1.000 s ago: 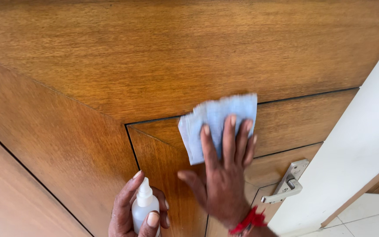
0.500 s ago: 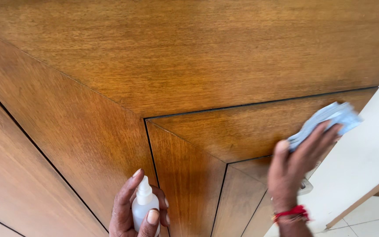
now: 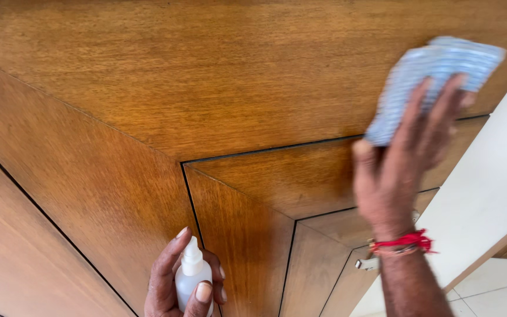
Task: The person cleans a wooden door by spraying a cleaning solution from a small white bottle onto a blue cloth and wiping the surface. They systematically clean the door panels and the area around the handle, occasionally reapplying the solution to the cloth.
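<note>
A large brown wooden door [image 3: 206, 88] with dark grooved panels fills the view. My right hand [image 3: 403, 164] presses a folded light-blue cloth [image 3: 429, 76] flat against the door near its upper right edge; the hand and cloth are blurred. A red thread band circles that wrist. Low in the view, my left hand [image 3: 168, 282] grips a small white spray bottle [image 3: 192, 276] upright, close to the door, with a finger on its front.
A metal door handle [image 3: 368, 263] peeks out beside my right forearm. A white wall [image 3: 488, 194] runs along the door's right edge, with pale floor tiles [image 3: 494, 293] below it.
My right hand has swept the cloth from the middle panel rightwards, then up to the door's upper right. The left hand and bottle have stayed put.
</note>
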